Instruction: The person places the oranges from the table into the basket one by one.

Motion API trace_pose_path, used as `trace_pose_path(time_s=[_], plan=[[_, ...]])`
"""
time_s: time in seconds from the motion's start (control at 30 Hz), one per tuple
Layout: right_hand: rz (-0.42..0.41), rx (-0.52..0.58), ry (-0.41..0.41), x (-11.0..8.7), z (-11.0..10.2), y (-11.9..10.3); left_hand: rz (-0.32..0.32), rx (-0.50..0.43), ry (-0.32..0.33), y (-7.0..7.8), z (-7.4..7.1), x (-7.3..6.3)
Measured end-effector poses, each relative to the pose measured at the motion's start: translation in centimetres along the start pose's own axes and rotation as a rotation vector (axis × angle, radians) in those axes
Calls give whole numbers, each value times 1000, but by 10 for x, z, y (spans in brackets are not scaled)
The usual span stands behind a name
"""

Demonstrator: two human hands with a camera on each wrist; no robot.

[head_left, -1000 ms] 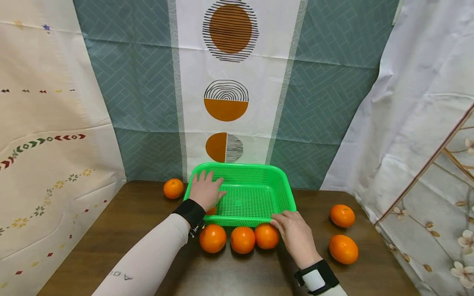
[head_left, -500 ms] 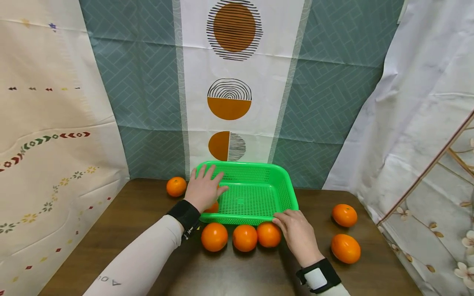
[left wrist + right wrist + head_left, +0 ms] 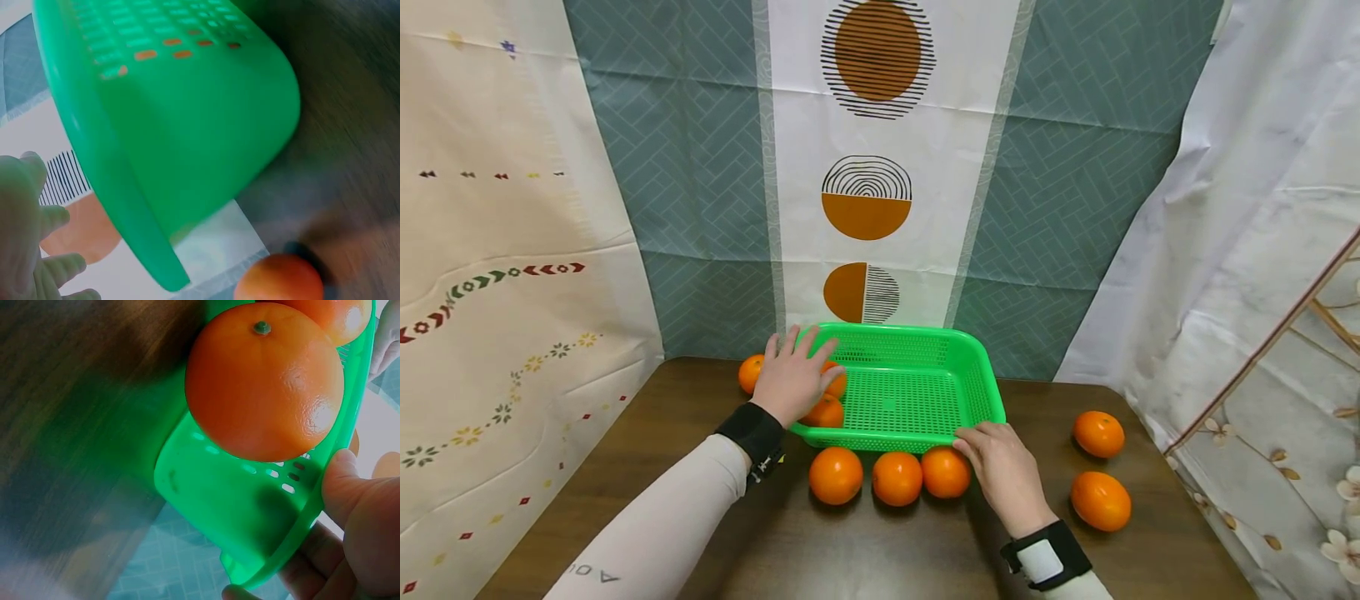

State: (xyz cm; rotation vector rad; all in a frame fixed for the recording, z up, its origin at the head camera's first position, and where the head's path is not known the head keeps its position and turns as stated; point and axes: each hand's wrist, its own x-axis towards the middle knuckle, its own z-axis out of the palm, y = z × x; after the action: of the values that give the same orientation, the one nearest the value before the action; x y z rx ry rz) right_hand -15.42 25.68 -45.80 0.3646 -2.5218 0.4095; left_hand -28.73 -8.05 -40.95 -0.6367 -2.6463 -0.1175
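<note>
A green perforated plastic basket (image 3: pixel 917 400) sits at the back of the table. My left hand (image 3: pixel 790 379), fingers spread, hovers over its left end and holds nothing. Two oranges lie inside at that end, one orange (image 3: pixel 826 412) nearer the front and another orange (image 3: pixel 837 382) behind it, both partly hidden by the hand. My right hand (image 3: pixel 997 475) grips the rim at the front right corner; in the right wrist view the thumb (image 3: pixel 342 487) lies on the inner side and the fingers pass behind. Close by, an orange (image 3: pixel 265 384) stands against the front wall.
Three oranges line up before the basket: a left orange (image 3: pixel 836 476), a middle orange (image 3: pixel 897 478) and a right orange (image 3: pixel 946 472). Two more, a far orange (image 3: pixel 1099 433) and a near orange (image 3: pixel 1101 501), lie at right. Another orange (image 3: pixel 750 374) is beyond the left hand.
My left hand has moved left across the basket's left end, uncovering more of the two oranges inside and now partly covering the outer left orange. The right hand keeps its hold on the rim.
</note>
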Motion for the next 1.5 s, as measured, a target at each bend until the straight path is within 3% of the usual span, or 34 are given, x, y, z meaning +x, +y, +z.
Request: trace_pose_path(time_s=[0.23, 0.63, 0.87, 1.17, 1.5], plan=[[-3, -12, 2, -1, 2, 2, -13, 1, 37, -18, 0, -5], [-1, -11, -6, 0, 3, 2, -101, -39, 29, -53, 13, -13], [4, -9, -9, 1, 2, 1, -142, -75, 31, -65, 13, -20], [-4, -12, -5, 1, 2, 2, -180, -88, 49, -80, 24, -24], [5, -18, -6, 1, 3, 1, -196, -85, 41, -88, 33, -26]])
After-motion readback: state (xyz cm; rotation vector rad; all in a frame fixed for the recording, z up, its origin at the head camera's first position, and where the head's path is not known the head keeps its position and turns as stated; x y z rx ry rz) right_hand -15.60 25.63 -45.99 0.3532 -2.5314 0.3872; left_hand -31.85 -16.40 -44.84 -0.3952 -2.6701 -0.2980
